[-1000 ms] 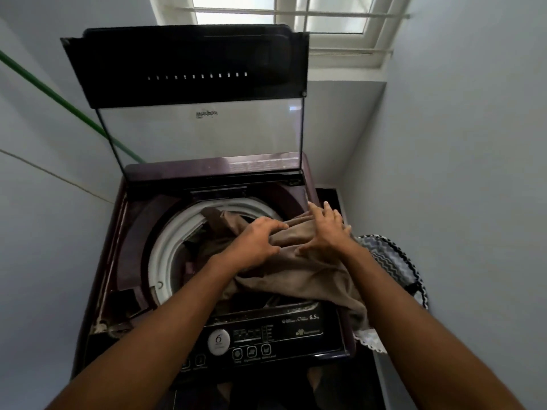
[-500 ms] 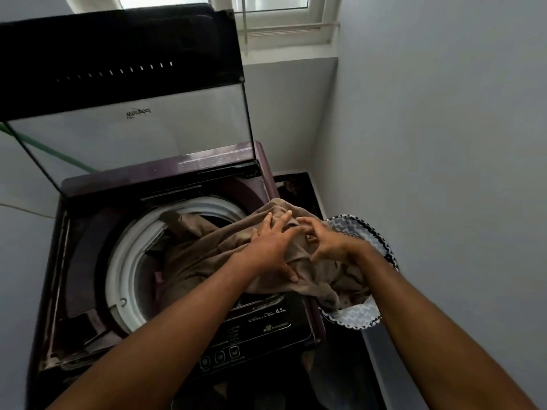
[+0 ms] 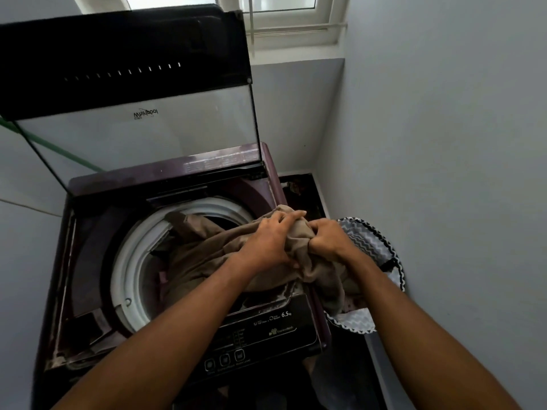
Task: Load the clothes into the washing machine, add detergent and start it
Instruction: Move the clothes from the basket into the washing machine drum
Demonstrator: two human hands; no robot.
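Hands: left hand [image 3: 268,244] and right hand [image 3: 327,238] both fisted on bunched brown fabric garment [image 3: 213,247] over maroon top-loading washing machine [image 3: 88,261] drum.

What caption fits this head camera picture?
Both hands, left hand and right hand, bunch brown cloth over open washing machine.

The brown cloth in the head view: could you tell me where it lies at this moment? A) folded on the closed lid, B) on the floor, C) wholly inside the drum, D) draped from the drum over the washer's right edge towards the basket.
D: the brown cloth trails from the drum across the washer's right edge towards the patterned basket, gripped by the left hand and the right hand.
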